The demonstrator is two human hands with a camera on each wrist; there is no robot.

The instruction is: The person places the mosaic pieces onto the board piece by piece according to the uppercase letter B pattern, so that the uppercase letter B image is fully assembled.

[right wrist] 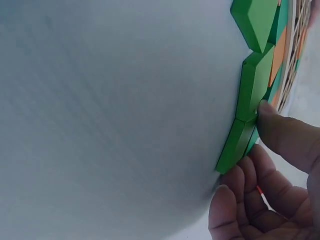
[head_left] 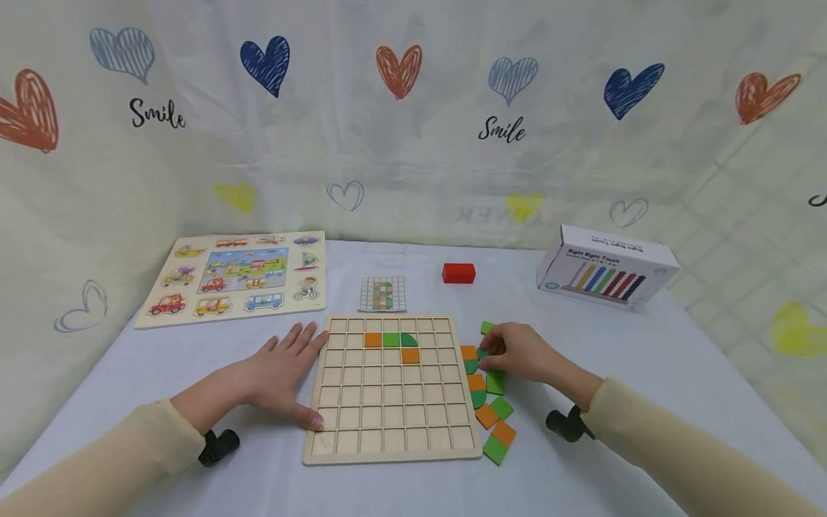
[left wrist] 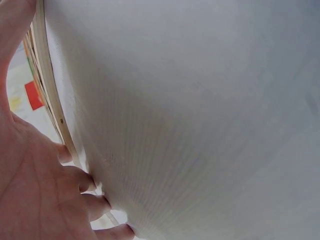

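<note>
A wooden grid board (head_left: 362,416) lies flat on the table. In its upper rows sit two orange squares (head_left: 373,339), a light green square (head_left: 391,339) and a dark green rounded tile (head_left: 408,339). My left hand (head_left: 278,377) rests with spread fingers along the board's left edge, thumb on the frame. To the right of the board, my right hand (head_left: 517,352) pinches a dark green tile (head_left: 481,353) between thumb and fingers, mostly hidden by them. The right wrist view shows light green tiles (right wrist: 252,87) lined up beside that thumb.
Several loose tiles (head_left: 495,450) line the board's right side. Behind the board lie a small pattern card (head_left: 382,294) and a red block (head_left: 459,273). A vehicle picture puzzle (head_left: 226,305) is at back left, a white box (head_left: 607,269) at back right.
</note>
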